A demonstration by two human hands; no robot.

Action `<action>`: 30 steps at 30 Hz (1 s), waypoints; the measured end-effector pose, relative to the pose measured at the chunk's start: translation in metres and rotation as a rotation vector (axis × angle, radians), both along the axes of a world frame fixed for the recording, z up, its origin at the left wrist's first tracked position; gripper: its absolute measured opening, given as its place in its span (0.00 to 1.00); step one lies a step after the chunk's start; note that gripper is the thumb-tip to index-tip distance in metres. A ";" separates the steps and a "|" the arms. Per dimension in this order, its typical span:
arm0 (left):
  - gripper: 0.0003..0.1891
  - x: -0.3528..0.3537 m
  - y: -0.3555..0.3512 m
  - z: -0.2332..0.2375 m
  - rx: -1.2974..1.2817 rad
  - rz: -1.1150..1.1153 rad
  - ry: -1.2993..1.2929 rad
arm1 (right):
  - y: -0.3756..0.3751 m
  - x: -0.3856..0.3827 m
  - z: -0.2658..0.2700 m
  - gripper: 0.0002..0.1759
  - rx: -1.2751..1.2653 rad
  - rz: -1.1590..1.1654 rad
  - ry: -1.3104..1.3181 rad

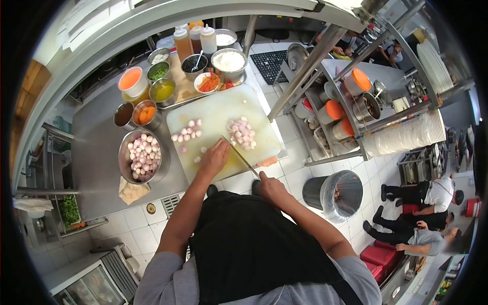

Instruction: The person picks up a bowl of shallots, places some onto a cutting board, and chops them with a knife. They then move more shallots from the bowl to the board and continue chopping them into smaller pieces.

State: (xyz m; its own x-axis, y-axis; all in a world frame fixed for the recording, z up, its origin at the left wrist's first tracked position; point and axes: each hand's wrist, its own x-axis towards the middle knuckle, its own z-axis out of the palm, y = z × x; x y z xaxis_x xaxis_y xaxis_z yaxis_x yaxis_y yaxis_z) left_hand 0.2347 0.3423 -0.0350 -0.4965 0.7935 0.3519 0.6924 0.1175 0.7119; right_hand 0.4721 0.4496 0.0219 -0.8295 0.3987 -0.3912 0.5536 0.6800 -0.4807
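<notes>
A pale cutting board [213, 109] lies on the steel counter. My right hand [273, 189] grips the handle of a knife [244, 160], whose blade slants across the board's near part. Beside the blade tip, my left hand [216, 158] rests with curled fingers; whatever they press on is hidden. Just beyond the knife sits a heap of shallots [241, 133], seemingly cut. Whole peeled shallots [188, 132] form a looser group to the left, with a few strays nearer my left hand. More shallots fill a steel bowl [123, 163] left of the board.
Behind the board stand squeeze bottles [183, 44], a bowl of white food [229, 61], carrot strips [207, 83] and several sauce containers. A folded cloth [133, 191] lies at the counter's front edge. On the floor to my right is a lined bin [316, 192]. Other people stand far right.
</notes>
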 end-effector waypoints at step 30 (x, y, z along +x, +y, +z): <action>0.11 -0.002 -0.022 0.005 0.002 0.183 -0.016 | 0.021 -0.004 0.032 0.15 -0.048 -0.010 0.106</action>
State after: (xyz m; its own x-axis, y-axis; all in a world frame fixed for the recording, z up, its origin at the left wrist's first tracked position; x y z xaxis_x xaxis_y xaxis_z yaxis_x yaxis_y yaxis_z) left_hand 0.2328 0.3200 -0.0297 -0.6382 0.6888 0.3438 0.6479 0.2394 0.7231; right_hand 0.4683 0.4707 0.0536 -0.8632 0.3901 -0.3206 0.5047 0.6492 -0.5690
